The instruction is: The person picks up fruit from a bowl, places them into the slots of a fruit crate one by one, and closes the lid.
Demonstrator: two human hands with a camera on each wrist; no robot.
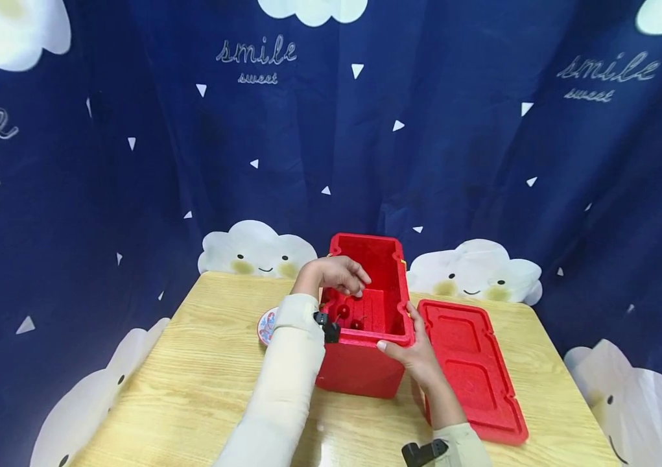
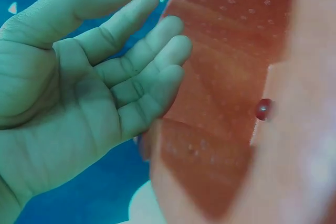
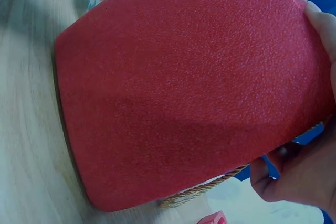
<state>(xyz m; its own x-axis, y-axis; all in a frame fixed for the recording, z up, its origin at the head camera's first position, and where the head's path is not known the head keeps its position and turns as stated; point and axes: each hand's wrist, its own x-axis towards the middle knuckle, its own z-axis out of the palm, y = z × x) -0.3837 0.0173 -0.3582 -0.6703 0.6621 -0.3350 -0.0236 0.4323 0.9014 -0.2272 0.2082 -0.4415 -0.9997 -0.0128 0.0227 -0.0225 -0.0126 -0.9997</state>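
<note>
A red foam box [image 1: 360, 371] stands lidless on the table. My left hand [image 1: 339, 273] hovers over its opening, palm turned inward, fingers loosely bent. In the left wrist view nothing lies between that hand's thumb and fingers. Several dark red cherries, one of them a cherry [image 1: 343, 311] with a thin stem, lie at the left of the box floor. At the near right corner my right hand [image 1: 419, 353] grips the box rim, thumb on the front and fingers along the side. The right wrist view is mostly filled by the box's textured red wall [image 3: 184, 87].
A red lid [image 1: 476, 370] with moulded recesses lies on the wooden table [image 1: 220, 363] to the right of the box. Partly behind my left sleeve is a round patterned dish [image 1: 264, 325]. A gold twisted cord [image 3: 212, 184] hangs along the box's side. Behind the table hangs a dark blue curtain [image 1: 319, 149].
</note>
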